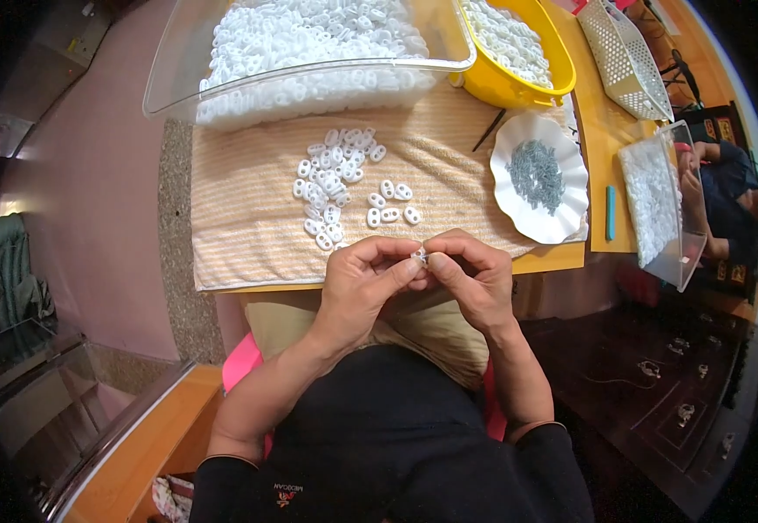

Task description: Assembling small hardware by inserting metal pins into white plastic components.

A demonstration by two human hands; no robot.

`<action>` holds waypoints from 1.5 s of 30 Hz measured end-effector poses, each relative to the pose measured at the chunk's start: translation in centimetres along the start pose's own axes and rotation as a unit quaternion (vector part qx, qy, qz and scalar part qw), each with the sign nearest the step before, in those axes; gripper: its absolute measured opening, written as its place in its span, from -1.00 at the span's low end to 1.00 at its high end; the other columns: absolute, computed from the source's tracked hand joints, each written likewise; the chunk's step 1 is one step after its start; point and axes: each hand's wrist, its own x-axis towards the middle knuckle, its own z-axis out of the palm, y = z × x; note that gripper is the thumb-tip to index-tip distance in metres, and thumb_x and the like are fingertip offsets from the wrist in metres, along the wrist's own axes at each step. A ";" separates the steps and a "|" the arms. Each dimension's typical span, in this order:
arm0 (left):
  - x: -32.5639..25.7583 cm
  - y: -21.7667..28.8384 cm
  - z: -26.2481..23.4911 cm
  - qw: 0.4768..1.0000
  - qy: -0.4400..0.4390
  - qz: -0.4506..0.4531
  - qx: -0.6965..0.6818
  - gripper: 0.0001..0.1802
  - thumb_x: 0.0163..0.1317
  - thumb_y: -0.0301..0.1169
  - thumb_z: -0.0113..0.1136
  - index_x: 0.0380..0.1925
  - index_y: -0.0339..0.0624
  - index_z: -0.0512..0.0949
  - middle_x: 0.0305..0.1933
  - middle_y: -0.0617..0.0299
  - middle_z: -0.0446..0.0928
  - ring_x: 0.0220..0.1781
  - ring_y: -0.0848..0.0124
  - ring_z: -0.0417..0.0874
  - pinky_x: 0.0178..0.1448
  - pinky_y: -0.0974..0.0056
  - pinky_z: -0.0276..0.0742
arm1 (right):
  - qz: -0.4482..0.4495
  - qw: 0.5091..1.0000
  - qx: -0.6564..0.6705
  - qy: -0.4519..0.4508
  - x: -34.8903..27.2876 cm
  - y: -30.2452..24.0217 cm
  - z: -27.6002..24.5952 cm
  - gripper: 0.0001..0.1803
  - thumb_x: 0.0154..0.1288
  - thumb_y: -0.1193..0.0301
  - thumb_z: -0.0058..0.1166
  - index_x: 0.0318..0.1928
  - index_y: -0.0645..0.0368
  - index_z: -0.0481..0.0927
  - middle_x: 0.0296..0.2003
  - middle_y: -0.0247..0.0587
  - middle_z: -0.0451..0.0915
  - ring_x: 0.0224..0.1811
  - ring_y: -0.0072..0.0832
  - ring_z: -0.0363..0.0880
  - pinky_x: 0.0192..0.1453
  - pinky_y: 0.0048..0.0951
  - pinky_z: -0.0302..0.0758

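Observation:
My left hand [363, 283] and my right hand [473, 277] meet at the near edge of the table, fingertips pinched together on one small white plastic piece [420, 254]. Just beyond them, several loose white plastic pieces [337, 185] lie scattered on a striped beige towel [248, 209]. A white scalloped plate [571, 196] to the right holds a heap of small grey metal parts [536, 173].
A clear plastic bin [179, 83] full of white pieces stands at the back, a yellow bowl [501, 85] of more beside it. A white mesh basket [627, 61] and a clear box [666, 209] sit at right, near another person [732, 196]. A dark thin tool [489, 131] lies by the plate.

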 end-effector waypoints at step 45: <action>0.4 3.8 -4.7 0.984 0.112 0.080 -0.109 -0.78 0.21 -0.58 0.18 -0.13 -0.35 0.51 -0.28 0.18 0.57 -0.26 0.46 0.62 -0.08 0.34 0.64 | -0.134 0.857 -0.486 -0.108 2.6 -0.8 4.5 -0.86 0.17 0.34 0.14 -0.37 0.10 0.50 -0.41 -0.19 0.49 -0.49 -0.16 0.53 -0.45 -0.21 0.45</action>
